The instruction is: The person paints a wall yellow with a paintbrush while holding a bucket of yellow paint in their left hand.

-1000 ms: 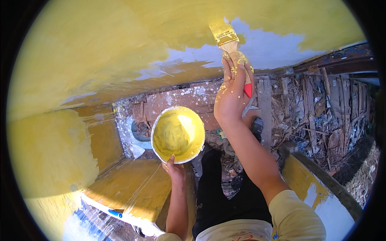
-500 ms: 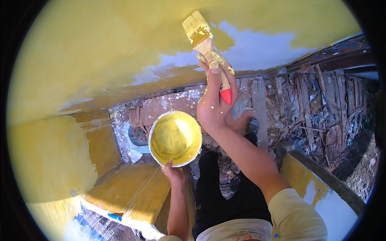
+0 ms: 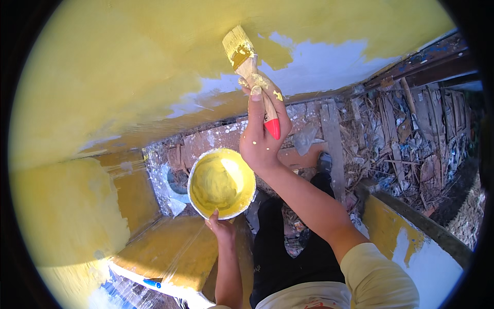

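Observation:
My right hand (image 3: pixel 263 129) grips a paintbrush (image 3: pixel 247 63) by its wooden handle, which ends in a red tip. Thick yellow paint coats the bristles, which are against or very close to the yellow-painted wall (image 3: pixel 139 62). Below and to the left, my left hand (image 3: pixel 220 226) holds a round white-rimmed paint bucket (image 3: pixel 253 198) by its near edge, thumb over the rim. Yellow paint covers the bucket's inside. Spots of paint mark my right hand. An unpainted bluish-white patch (image 3: pixel 329 64) shows on the wall to the right of the brush.
Debris and wooden boards (image 3: pixel 333 149) cover the ground between the walls. A low, partly yellow wall (image 3: pixel 388 221) stands at the right, and a yellow ledge (image 3: pixel 164 252) at the lower left bears a blue object (image 3: pixel 152 283). My foot (image 3: pixel 324 161) rests near the boards.
The brush and my right hand have shifted left and slightly down in the picture. The bucket sits slightly lower, still in my left hand; the whole view has also shifted a little.

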Tool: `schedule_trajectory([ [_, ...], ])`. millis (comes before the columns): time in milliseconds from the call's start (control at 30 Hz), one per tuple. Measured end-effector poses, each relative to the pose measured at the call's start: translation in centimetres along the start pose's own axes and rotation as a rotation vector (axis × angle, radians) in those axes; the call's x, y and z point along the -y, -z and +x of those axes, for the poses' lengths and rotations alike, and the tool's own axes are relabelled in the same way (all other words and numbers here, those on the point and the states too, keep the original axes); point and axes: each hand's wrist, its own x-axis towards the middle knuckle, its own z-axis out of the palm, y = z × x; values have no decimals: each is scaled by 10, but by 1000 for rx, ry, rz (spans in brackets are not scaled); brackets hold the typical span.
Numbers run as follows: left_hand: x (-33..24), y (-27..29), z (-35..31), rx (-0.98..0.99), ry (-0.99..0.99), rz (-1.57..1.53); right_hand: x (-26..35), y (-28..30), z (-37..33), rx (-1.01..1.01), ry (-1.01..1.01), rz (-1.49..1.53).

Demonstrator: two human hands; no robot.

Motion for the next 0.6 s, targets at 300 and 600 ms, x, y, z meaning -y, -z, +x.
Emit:
schedule_trajectory([
  [300, 2, 5, 1, 34, -19, 18, -41, 27, 26, -317, -206, -60],
  [600, 8, 10, 4, 46, -3, -63, -1, 23, -3, -105, -112, 59],
])
